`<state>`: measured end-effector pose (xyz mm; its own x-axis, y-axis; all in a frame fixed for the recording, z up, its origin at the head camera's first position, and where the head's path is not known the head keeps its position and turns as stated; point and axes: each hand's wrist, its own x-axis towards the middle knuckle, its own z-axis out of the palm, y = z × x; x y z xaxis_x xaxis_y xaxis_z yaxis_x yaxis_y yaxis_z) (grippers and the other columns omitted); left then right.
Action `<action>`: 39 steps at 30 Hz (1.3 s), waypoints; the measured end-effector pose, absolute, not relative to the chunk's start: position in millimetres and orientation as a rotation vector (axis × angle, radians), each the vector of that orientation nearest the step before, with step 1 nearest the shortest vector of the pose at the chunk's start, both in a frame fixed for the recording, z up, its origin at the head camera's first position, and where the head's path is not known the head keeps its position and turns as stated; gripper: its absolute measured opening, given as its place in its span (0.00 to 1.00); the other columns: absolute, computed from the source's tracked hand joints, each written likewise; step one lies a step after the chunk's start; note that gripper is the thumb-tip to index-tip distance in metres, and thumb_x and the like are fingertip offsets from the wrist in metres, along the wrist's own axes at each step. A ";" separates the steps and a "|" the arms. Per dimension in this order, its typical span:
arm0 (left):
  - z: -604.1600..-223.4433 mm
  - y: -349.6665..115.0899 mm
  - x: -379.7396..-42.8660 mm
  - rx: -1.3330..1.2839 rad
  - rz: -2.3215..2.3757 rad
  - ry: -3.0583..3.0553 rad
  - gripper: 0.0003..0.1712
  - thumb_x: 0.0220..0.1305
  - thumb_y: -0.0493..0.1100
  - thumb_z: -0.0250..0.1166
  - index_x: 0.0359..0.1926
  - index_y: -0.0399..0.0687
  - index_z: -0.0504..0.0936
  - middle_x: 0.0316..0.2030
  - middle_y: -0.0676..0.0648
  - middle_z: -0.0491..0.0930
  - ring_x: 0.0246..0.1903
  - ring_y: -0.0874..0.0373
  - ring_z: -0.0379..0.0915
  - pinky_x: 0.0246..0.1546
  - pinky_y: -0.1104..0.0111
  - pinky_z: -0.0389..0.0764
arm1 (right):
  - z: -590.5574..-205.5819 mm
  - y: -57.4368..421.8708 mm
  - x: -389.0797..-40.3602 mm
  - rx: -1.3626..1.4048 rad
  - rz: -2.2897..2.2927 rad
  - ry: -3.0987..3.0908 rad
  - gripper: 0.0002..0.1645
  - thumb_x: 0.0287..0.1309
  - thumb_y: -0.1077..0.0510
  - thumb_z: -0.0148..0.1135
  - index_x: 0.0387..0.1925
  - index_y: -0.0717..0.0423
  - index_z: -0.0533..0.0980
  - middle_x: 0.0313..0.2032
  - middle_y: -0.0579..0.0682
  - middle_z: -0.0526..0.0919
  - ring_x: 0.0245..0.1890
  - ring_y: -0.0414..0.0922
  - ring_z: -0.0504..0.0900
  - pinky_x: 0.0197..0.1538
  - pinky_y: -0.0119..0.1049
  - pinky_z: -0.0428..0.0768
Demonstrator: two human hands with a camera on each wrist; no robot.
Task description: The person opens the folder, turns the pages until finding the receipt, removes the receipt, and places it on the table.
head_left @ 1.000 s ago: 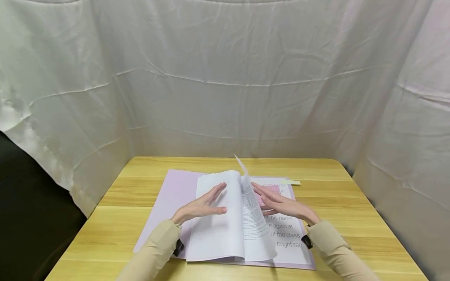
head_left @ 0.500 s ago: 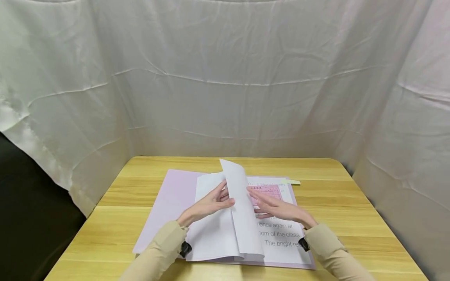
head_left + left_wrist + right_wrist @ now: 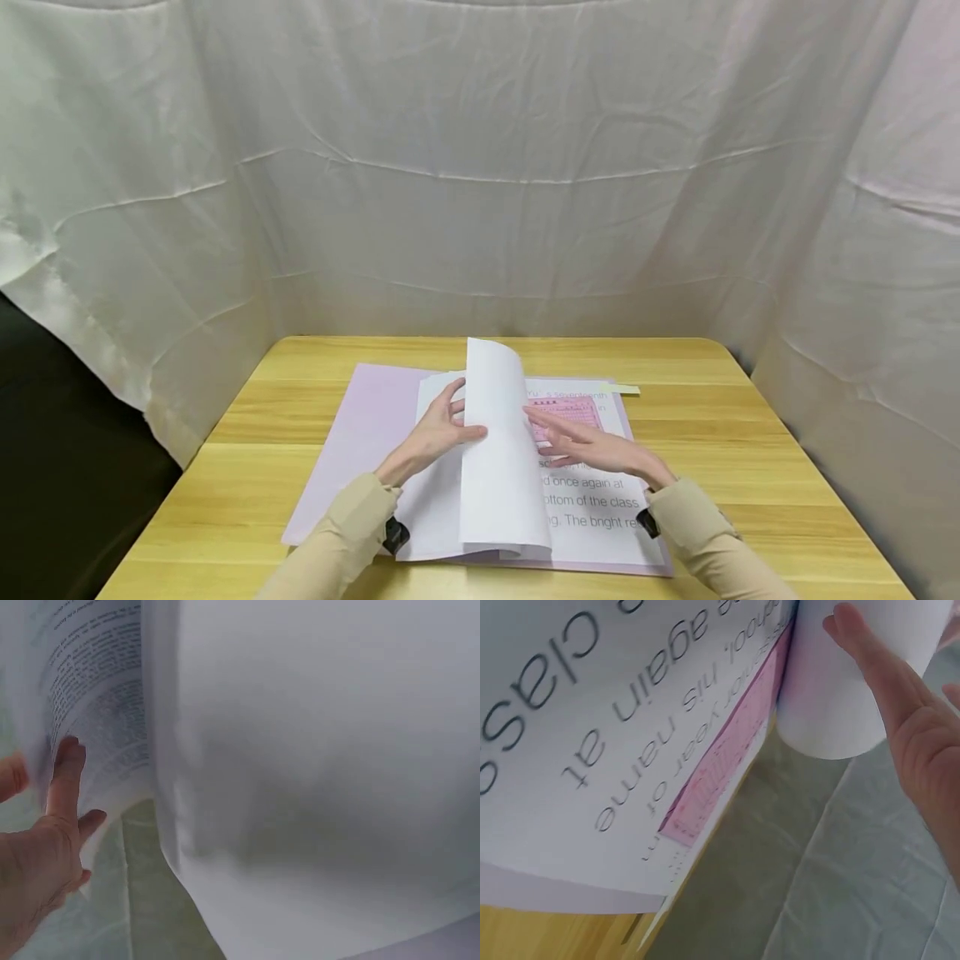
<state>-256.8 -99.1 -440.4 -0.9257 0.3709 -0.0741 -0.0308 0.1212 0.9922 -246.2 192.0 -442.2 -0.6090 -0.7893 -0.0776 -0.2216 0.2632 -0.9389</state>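
A lilac folder [image 3: 375,425] lies spread on the table with white paper pages on it. One white page [image 3: 501,475] stands curled up at the middle. My left hand [image 3: 429,435] pinches its left edge, thumb in front and fingers behind; in the left wrist view, small print [image 3: 105,712] shows on the page beside those fingers. On the right, my right hand [image 3: 596,447] has its fingers extended, their tips at the curled page's right side. Beneath that hand a pink printed slip [image 3: 585,408] lies on a large-print sheet [image 3: 600,500], partly covered by the fingers.
A pale yellow strip [image 3: 624,389] sticks out past the sheet's upper right edge. The wooden table [image 3: 750,467] has grey-white cloth [image 3: 487,233] hanging behind and beside it. Black material [image 3: 67,467] shows at the far left.
The standing page has swung from right to left. My left hand has come to its edge and now pinches it. My right hand has shifted slightly left, uncovering more large print.
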 end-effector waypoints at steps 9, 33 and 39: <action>-453.9 -113.9 -269.4 0.084 1.864 2.100 0.62 0.53 0.30 0.72 0.80 0.49 0.42 0.73 0.27 0.60 0.61 0.35 0.74 0.64 0.33 0.68 | -453.1 206.7 -258.8 -0.776 -1.342 2.245 0.36 0.79 0.47 0.42 0.78 0.59 0.52 0.75 0.71 0.56 0.61 0.68 0.77 0.57 0.56 0.83; -477.6 -145.2 -282.4 0.265 1.261 2.693 0.57 0.56 0.33 0.72 0.78 0.36 0.45 0.64 0.20 0.68 0.66 0.26 0.65 0.65 0.38 0.71 | -492.2 249.8 -307.1 -0.368 -1.328 2.613 0.39 0.56 0.59 0.71 0.67 0.66 0.68 0.52 0.68 0.77 0.41 0.48 0.78 0.35 0.34 0.78; -479.5 -146.4 -280.1 0.257 1.089 2.780 0.58 0.54 0.30 0.72 0.78 0.34 0.46 0.46 0.28 0.83 0.50 0.33 0.78 0.62 0.40 0.75 | -495.8 250.5 -313.5 -0.416 -1.221 2.676 0.37 0.55 0.60 0.72 0.64 0.68 0.71 0.49 0.68 0.78 0.44 0.52 0.78 0.39 0.34 0.76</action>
<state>-280.1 -146.4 -479.5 -0.9749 0.2107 -0.0722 0.1057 0.7227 0.6830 -313.5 250.5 -495.8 -0.9465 -0.3204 -0.0385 -0.1810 0.6258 -0.7587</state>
